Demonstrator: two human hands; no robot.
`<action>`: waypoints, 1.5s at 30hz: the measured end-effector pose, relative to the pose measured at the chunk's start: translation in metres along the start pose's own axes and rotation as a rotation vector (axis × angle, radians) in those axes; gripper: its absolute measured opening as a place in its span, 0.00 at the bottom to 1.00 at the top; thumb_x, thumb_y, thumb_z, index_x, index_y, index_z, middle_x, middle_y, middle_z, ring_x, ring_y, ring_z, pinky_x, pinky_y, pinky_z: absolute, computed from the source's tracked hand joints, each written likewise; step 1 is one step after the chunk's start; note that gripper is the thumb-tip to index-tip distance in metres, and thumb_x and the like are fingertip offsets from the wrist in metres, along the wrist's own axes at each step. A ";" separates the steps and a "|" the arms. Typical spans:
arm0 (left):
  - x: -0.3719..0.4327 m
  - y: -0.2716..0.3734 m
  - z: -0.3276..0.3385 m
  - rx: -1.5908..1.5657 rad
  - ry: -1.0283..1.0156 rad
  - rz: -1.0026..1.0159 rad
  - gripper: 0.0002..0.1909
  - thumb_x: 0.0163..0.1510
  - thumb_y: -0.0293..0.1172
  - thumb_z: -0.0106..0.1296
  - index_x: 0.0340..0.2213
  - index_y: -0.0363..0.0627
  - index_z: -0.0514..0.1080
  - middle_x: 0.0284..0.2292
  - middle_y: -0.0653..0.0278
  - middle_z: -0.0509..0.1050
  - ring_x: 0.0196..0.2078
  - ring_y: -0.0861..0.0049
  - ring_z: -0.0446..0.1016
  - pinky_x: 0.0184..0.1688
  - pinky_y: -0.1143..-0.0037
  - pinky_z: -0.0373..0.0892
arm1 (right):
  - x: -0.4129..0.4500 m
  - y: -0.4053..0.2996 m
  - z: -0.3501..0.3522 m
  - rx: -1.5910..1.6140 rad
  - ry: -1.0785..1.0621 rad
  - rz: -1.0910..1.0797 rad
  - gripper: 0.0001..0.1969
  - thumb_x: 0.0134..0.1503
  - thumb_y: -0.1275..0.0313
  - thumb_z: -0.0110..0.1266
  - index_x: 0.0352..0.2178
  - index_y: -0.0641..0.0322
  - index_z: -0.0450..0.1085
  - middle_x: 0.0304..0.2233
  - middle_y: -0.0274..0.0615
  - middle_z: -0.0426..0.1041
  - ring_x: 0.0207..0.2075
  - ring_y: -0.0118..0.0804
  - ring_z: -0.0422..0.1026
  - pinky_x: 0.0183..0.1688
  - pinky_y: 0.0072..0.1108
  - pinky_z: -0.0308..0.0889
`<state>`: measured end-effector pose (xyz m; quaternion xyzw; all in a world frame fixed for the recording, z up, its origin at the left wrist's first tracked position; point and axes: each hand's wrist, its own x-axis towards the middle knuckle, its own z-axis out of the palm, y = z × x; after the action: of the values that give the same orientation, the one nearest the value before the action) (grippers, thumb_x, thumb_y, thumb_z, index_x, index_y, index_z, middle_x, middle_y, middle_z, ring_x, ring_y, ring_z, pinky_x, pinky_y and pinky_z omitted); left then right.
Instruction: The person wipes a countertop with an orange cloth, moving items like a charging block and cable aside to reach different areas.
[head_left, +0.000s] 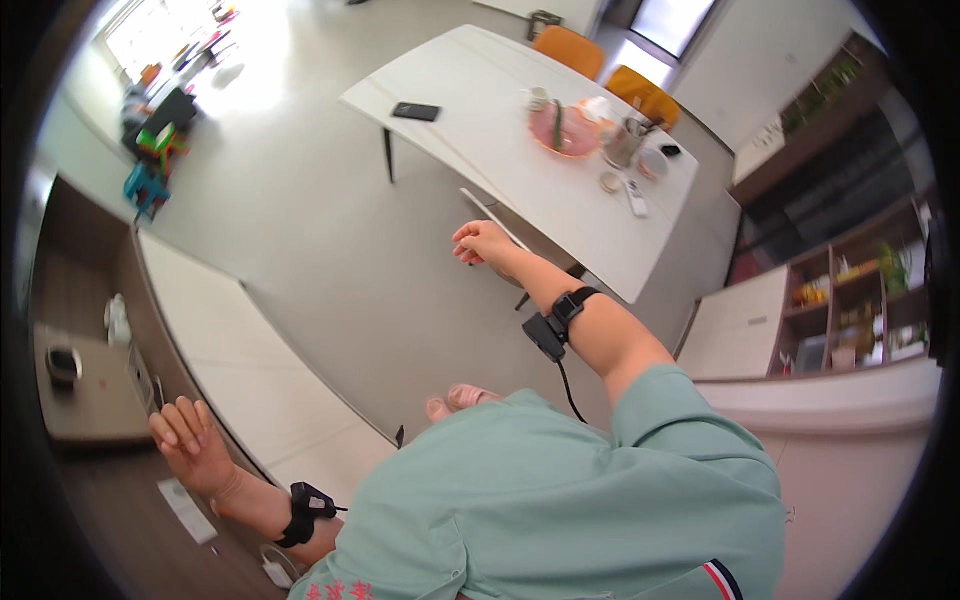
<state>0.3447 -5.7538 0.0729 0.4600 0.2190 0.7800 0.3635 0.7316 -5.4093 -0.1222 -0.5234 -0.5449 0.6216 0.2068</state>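
Observation:
My left hand (193, 446) is raised at the lower left with its fingers loosely curled and nothing in it. It appears over a dark wood shelf top, near a beige box-like case (90, 397) and a white paper (187, 511). My right hand (480, 244) reaches out beside the long side of a white table (480, 82), fingers slightly bent and apart, holding nothing. A black strap with a small device (545, 335) is on the right forearm, another (309, 512) on the left. A black phone (416, 112) lies on the table.
On the table stand a pink fruit bowl (574, 142), a metal container (621, 144), a clear jar (652, 163), and a white remote control (637, 199). Orange chairs (568, 51) are behind it. A low cabinet (262, 352) runs along the left; open shelving (831, 300) is at the right.

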 end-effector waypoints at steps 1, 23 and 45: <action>0.012 -0.010 0.000 -0.023 0.012 -0.046 0.11 0.65 0.34 0.53 0.30 0.47 0.64 0.22 0.71 0.59 0.26 0.84 0.55 0.31 0.80 0.55 | -0.012 0.005 -0.016 0.017 0.031 0.003 0.11 0.59 0.74 0.48 0.41 0.61 0.73 0.34 0.39 0.80 0.30 0.27 0.77 0.32 0.19 0.71; 0.040 -0.237 0.097 0.384 0.581 -0.401 0.08 0.63 0.32 0.55 0.39 0.40 0.74 0.23 0.74 0.68 0.24 0.88 0.64 0.25 0.83 0.61 | -0.068 0.160 -0.402 0.221 0.560 0.128 0.11 0.59 0.75 0.49 0.43 0.59 0.72 0.33 0.38 0.80 0.28 0.25 0.76 0.29 0.17 0.69; 0.035 -0.372 0.242 0.629 0.683 -0.657 0.06 0.61 0.35 0.57 0.34 0.48 0.74 0.20 0.76 0.67 0.22 0.89 0.65 0.24 0.85 0.63 | 0.007 0.183 -0.566 -0.434 0.472 0.182 0.24 0.55 0.75 0.58 0.53 0.56 0.65 0.37 0.46 0.78 0.34 0.39 0.79 0.37 0.30 0.75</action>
<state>0.6822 -5.4873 -0.0421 0.1755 0.6774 0.6276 0.3413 1.2824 -5.2012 -0.2090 -0.7311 -0.5529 0.3686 0.1547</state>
